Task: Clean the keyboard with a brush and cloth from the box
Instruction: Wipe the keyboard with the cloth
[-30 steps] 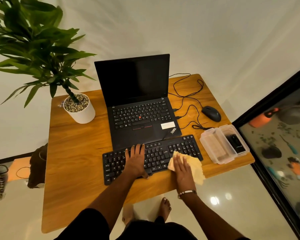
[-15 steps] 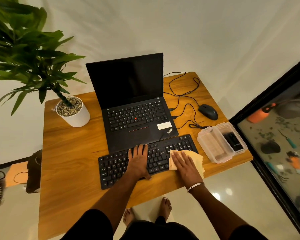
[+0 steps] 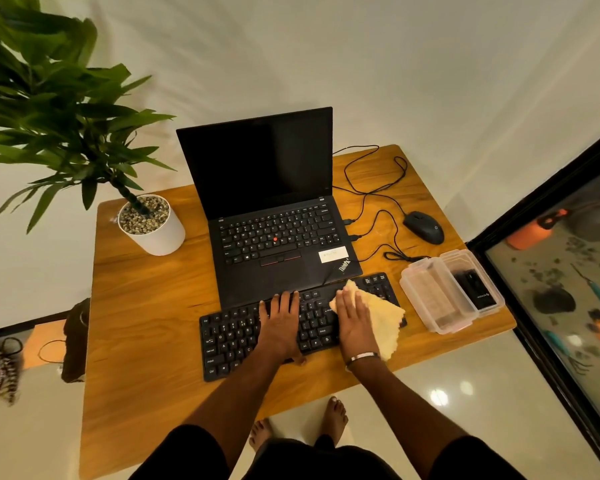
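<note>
A black external keyboard (image 3: 232, 337) lies on the wooden table (image 3: 146, 306) in front of a laptop. My left hand (image 3: 280, 323) rests flat on the keyboard's middle, fingers spread, holding it down. My right hand (image 3: 354, 318) presses flat on a yellow cloth (image 3: 385, 320) that covers the keyboard's right part. A clear plastic box (image 3: 430, 296) stands open to the right, with a dark object (image 3: 475, 289) lying in its lid half.
An open black laptop (image 3: 274, 220) sits behind the keyboard. A mouse (image 3: 425, 227) and loose cables (image 3: 374, 202) lie at the back right. A potted plant (image 3: 149, 225) stands at the back left. My bare feet (image 3: 333, 417) show below the table's front edge.
My right hand has slid the cloth away from me, from the keyboard's front right corner up onto its right keys. My left hand has stayed flat on the keyboard.
</note>
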